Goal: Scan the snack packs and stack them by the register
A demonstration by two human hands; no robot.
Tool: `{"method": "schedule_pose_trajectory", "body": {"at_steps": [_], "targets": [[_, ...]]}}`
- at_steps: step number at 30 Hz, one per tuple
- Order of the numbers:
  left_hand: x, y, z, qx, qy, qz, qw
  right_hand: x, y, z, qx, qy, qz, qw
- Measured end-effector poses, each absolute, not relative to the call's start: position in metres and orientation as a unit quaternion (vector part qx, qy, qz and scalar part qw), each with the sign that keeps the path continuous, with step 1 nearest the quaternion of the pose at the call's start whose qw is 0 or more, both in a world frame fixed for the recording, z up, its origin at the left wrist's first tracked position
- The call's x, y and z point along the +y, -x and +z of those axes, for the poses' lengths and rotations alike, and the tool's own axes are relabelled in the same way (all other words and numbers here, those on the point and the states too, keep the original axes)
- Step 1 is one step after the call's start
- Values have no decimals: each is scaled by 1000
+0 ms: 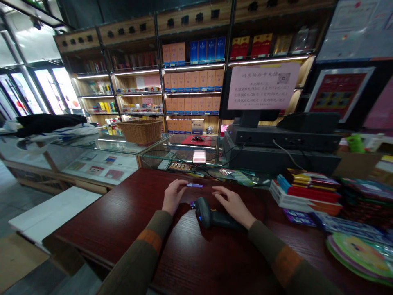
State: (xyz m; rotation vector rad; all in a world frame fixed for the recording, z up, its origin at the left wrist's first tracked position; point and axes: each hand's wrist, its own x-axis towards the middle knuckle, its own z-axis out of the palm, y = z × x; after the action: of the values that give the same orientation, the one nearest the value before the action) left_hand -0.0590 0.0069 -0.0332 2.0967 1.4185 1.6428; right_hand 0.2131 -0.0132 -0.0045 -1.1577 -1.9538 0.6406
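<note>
My left hand [174,196] is over the dark red wooden desk, with its thumb and fingertips closed at the left end of a small, slim purple-and-white packet [195,185]. My right hand [232,203] hovers to the right of the packet, thumb and fingers apart and holding nothing. Between my forearms lies a black handheld barcode scanner [211,217], its head turned left and a blue light on its side. Another little purple item [193,204] shows just left of the scanner head, partly covered.
Stacked boxes [307,192] and green round packages [359,254] crowd the desk's right side. Behind it stand a glass display counter [150,157], a wicker basket [143,131] and a monitor with a pink paper sign [262,88]. A white board [58,213] lies at left.
</note>
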Motion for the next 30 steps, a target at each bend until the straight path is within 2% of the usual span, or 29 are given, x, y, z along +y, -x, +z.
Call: {"method": "schedule_pose_trajectory", "body": {"at_steps": [7,11,30], "targets": [[4,59,-32,461,-688,555,81,-50,-238,-10,-846,438,168,254],[4,60,-32,454,-689,559,85,-60,-238,-11,-878,409,132,209],[10,52,-34,426,-708,562,42,-48,-239,-5,-872,406,79,261]]}}
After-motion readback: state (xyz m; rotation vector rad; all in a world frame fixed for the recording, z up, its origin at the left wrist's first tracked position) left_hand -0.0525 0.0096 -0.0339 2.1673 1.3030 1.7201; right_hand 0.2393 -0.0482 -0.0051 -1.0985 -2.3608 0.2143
